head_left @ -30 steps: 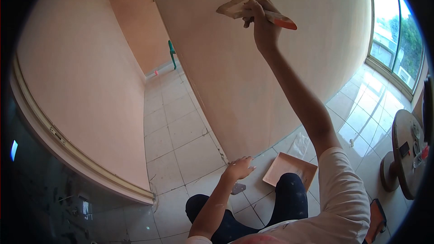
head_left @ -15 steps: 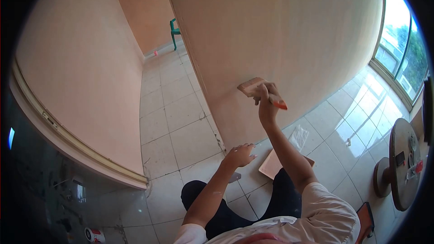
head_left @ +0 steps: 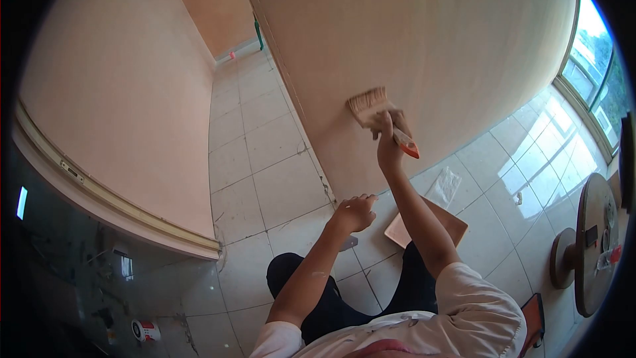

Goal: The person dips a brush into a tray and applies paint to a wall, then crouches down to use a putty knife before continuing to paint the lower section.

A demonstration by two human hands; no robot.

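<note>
A wide paintbrush [head_left: 368, 106] with a red-tipped handle is held in my right hand [head_left: 391, 131]. Its bristles are at the pinkish wall [head_left: 424, 40], pointing up and to the left; whether they press on it I cannot tell. My left hand [head_left: 356, 213] hangs near the wall's lower corner, above the floor, holding nothing, with its fingers partly bent and apart. Beneath my right forearm lies a shallow pinkish tray [head_left: 399, 233], partly hidden by the arm. A clear plastic bag [head_left: 444, 186] rests beside the tray against the wall's foot.
A round wooden table [head_left: 589, 252] with small items stands at the right, near a window [head_left: 596, 59]. At the lower left is a white and red can [head_left: 146, 331]. A doorway opens on the left, with a green chair [head_left: 258, 34] partly visible beyond.
The brush has moved up the wall, and its bristles now point more upward. My left hand has shifted slightly up and right. The view has tilted slightly.
</note>
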